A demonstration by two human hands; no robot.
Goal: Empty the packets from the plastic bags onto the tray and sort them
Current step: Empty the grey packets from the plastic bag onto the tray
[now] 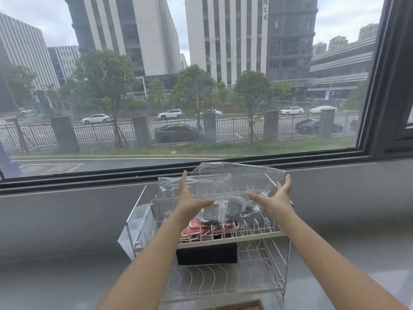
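Observation:
A clear plastic bag (232, 180) is held up over the upper tier of a white wire rack (263, 232). My left hand (190, 198) grips the bag's left side and my right hand (276, 199) grips its right side, fingers spread upward. Dark packets with light dots (225, 210) bunch at the bag's lower edge, just above the rack. Red packets (207, 230) lie on the upper tier below them.
A black box (206, 253) sits under the upper tier. The rack's lower tier (223, 280) is bare wire. A white holder (136, 224) hangs on the rack's left side. A grey sill and large window stand behind. A wooden edge (237, 306) shows at the bottom.

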